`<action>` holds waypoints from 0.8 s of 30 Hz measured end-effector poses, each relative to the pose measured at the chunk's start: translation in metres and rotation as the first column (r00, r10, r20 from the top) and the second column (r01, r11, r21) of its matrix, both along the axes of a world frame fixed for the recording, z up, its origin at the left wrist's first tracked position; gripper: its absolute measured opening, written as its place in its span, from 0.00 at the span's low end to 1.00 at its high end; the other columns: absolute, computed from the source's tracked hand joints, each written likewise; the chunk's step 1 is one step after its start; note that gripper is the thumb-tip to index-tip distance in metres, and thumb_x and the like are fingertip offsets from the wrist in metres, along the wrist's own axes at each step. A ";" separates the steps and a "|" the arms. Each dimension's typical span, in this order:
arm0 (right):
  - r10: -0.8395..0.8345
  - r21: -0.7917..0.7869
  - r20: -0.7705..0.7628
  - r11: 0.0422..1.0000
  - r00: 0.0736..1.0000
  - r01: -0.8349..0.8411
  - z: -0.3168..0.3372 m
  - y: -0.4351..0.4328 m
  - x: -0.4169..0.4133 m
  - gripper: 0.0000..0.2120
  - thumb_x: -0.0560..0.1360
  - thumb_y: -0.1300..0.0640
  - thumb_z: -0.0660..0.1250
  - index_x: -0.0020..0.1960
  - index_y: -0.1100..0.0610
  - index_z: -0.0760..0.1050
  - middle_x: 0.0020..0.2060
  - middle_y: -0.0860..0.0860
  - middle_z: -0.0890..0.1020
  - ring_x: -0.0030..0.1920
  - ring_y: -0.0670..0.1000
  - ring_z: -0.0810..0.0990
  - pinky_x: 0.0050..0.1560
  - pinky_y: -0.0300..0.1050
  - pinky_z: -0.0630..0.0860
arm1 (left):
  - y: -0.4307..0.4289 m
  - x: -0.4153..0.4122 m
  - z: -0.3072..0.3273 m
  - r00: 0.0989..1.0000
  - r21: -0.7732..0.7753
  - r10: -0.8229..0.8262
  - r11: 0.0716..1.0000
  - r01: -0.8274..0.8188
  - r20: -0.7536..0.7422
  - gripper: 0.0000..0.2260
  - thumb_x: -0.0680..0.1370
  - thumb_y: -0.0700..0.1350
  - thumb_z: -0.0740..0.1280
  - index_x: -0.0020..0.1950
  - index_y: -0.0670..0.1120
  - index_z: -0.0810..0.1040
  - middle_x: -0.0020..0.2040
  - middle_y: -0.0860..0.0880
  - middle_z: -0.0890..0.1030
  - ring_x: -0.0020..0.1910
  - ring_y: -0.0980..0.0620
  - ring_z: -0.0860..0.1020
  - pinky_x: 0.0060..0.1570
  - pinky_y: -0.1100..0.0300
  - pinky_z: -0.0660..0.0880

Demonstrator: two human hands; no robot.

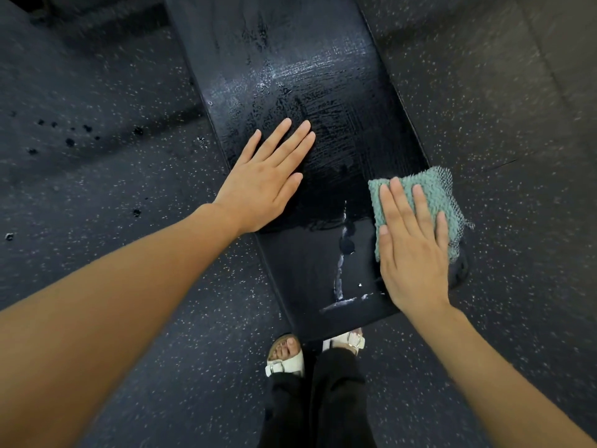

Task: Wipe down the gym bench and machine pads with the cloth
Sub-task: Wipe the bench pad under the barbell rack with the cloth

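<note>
A long black padded gym bench (290, 76) runs away from me, its surface streaked with wet smears. My left hand (265, 179) lies flat on the left side of the pad, fingers straight and together. A folded teal cloth (423, 192) sits at the bench's right edge near the close end. My right hand (413, 244) presses flat on top of the cloth with straight fingers. White foamy streaks (342, 263) mark the near section of the pad, just left of my right hand.
Dark speckled rubber flooring (113, 92) surrounds the bench on both sides, with dark wet spots (71, 140) on the left. My feet in white sandals (287, 357) stand at the bench's near end.
</note>
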State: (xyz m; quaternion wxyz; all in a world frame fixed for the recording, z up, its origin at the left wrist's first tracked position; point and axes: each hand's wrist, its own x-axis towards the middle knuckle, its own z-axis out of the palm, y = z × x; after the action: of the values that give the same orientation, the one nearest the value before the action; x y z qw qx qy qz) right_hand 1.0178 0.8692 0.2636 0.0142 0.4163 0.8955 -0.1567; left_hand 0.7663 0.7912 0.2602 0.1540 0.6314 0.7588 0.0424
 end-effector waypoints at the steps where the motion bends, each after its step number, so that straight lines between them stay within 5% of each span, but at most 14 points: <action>1: -0.018 0.001 -0.010 1.000 1.000 0.018 -0.001 0.003 -0.007 0.26 0.83 0.51 0.42 0.81 0.48 0.50 0.79 0.42 0.53 0.80 0.49 0.48 0.77 0.56 0.45 | 0.000 -0.001 0.000 1.000 0.003 -0.004 1.000 0.004 0.003 0.26 0.83 0.54 0.42 0.82 0.50 0.47 0.82 0.54 0.47 0.80 0.51 0.43 0.76 0.51 0.37; 13: -0.095 -0.016 -0.063 0.995 0.994 0.094 0.000 -0.018 -0.033 0.27 0.82 0.50 0.43 0.81 0.50 0.51 0.80 0.44 0.52 0.80 0.51 0.46 0.77 0.57 0.42 | -0.001 -0.003 0.000 0.999 0.019 -0.027 0.999 0.027 0.025 0.26 0.83 0.54 0.42 0.82 0.49 0.48 0.82 0.53 0.48 0.80 0.51 0.43 0.76 0.51 0.38; 24: 0.201 0.007 -0.034 0.980 0.979 -0.201 0.003 -0.077 -0.046 0.26 0.82 0.52 0.48 0.80 0.50 0.57 0.79 0.44 0.58 0.79 0.51 0.54 0.77 0.58 0.51 | -0.001 -0.002 -0.001 1.000 0.033 -0.027 0.999 0.027 0.015 0.26 0.83 0.53 0.44 0.82 0.49 0.51 0.82 0.53 0.50 0.81 0.50 0.46 0.77 0.49 0.42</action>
State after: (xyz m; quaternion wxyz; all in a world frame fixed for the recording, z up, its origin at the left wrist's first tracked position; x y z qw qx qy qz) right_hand 0.9723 0.7924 0.2665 0.0137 0.3210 0.9334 -0.1600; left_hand 0.7640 0.7904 0.2595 0.1501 0.6438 0.7481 0.0579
